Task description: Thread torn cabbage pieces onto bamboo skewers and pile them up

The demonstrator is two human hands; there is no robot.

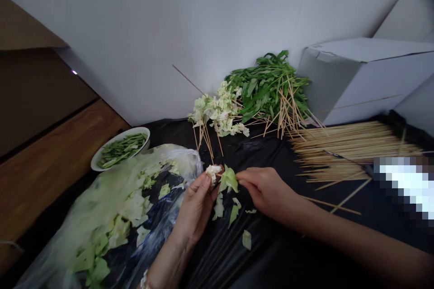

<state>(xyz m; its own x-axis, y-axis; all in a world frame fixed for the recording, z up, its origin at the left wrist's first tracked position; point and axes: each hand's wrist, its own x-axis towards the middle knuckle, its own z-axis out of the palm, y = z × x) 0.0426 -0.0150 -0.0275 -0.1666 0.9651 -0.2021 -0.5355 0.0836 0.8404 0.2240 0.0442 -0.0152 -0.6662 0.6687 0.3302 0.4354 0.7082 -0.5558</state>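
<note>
My left hand (pixel 196 207) is closed, pinching a crumpled whitish cabbage piece (pixel 213 171) between thumb and fingers. My right hand (pixel 262 189) is closed around a thin bamboo skewer (pixel 334 205), whose far end shows beyond my right forearm; the hand hides its middle. A pale green cabbage leaf (pixel 228 179) sits on the skewer between my two hands, close to the right fingertips. Just below lie a few loose cabbage scraps (pixel 233 214) on the black plastic sheet (pixel 217 262).
Left is a clear plastic bag (pixel 91 207) with cabbage pieces (pixel 135 207), and a white bowl (pixel 148 141) of cut green vegetables. Behind are skewered cabbage (pixel 220 108) and leafy greens (pixel 264 86) on sticks. Right: many bare skewers (pixel 342 149) and a white box (pixel 383 76).
</note>
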